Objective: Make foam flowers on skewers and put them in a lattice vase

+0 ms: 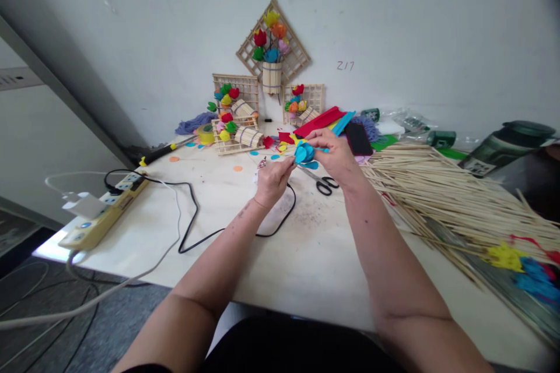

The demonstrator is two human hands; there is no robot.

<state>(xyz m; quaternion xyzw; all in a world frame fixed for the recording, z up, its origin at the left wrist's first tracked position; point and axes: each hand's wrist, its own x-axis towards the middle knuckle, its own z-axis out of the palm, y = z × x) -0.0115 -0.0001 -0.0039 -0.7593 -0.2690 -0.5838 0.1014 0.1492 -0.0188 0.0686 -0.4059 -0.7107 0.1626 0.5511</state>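
Observation:
A blue flower (305,153) with rounded petals is between my two hands, above the middle of the table. My left hand (275,178) is closed at the flower's lower left, its thumb and fingertips pinched at the base. From the right, my right hand (333,154) pinches the flower's petals between thumb and fingers. Black-handled scissors (324,186) lie just below my right hand, their blades partly hidden. A loose blue petal shape (311,165) shows under the flower.
Bamboo sticks (455,186) spread across the right side. A power strip (100,215) with cables (192,204) lies left. Lattice panels with flowers (236,90) stand at the back by red sheets (320,121), a phone (359,139) and a dark bottle (503,145).

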